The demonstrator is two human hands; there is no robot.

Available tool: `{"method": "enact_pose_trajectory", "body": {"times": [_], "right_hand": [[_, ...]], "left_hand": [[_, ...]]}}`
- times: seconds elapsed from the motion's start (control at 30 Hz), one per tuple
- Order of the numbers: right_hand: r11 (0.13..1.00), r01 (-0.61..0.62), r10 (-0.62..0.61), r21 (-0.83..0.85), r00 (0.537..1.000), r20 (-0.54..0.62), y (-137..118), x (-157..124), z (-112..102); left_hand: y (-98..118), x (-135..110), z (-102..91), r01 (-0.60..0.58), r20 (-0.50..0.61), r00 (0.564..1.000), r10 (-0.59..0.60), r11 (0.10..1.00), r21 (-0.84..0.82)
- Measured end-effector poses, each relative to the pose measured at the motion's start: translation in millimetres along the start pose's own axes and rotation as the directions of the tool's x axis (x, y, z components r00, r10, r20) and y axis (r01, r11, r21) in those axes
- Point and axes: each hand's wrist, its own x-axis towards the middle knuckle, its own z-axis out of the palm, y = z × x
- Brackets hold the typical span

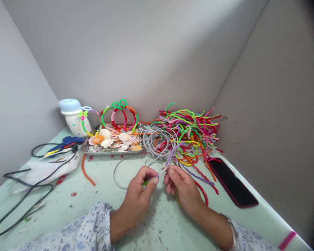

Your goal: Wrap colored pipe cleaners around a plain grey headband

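My left hand [140, 195] is closed in a pinch, thumb and forefinger on a pale purple pipe cleaner [162, 171]. A bit of green shows under its fingers. Close beside it, my right hand [182, 187] has its thumb and forefinger pressed together at the other part of that pipe cleaner, with the remaining fingers curled in. The purple strip runs up from the hands over a loose coil of grey wire [149, 145]; whether it is wound around the wire I cannot tell. A red and yellow strand [204, 195] passes behind my right hand.
Behind the hands lies a heap of colourful pipe cleaners [191, 123]. A metal tray [112, 152] holds shells [107, 142] and finished-looking pipe-cleaner hoops [102, 116]. A white bottle [77, 123] stands back left, near a black cable [23, 195]. A phone [234, 183] lies right.
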Motion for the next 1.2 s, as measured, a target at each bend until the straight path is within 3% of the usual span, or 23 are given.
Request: {"method": "enact_pose_trajectory", "body": {"times": [0.23,0.4,0.53,0.77,0.87,0.97,1.03,1.1,1.2], "right_hand": [[0.954,0.112,-0.095,-0.277,0.993,0.075,-2,-2,1],[0.736,0.337,-0.295,-0.588,0.940,0.169,-9,-1,-2],[0.616,0.405,-0.377,-0.676,0.905,0.198,-7,-5,-5],[0.377,0.565,-0.533,-0.734,0.780,0.327,-5,-15,-6],[0.343,0.615,-0.608,-0.710,0.722,0.332,-8,-20,-6],[0.316,0.680,-0.719,-0.662,0.627,0.300,-11,-24,-5],[0.299,0.728,-0.735,-0.617,0.588,0.338,-11,-22,-5],[0.317,0.734,-0.681,-0.600,0.617,0.395,-9,-17,-4],[0.432,0.633,-0.586,-0.643,0.738,0.334,-5,-7,-3]], "left_hand": [[-1,1,-0.5,0.020,-0.002,1.000,-0.020,0.999,-0.034],[-2,3,-2.1,0.038,-0.001,0.999,-0.038,0.998,-0.042],[-3,7,-5.1,0.060,-0.057,0.996,-0.062,0.997,-0.041],[-4,10,-5.2,0.086,-0.099,0.990,-0.098,0.989,-0.119],[-2,10,-4.3,0.085,-0.093,0.991,-0.098,0.987,-0.140],[0,10,-4.6,0.082,-0.097,0.990,-0.098,0.985,-0.150],[0,11,-5.3,0.086,-0.096,0.990,-0.102,0.983,-0.161],[1,11,-5.8,0.083,-0.086,0.991,-0.099,0.981,-0.176],[2,9,-5.8,0.068,-0.043,0.996,-0.078,0.978,-0.199]]}}
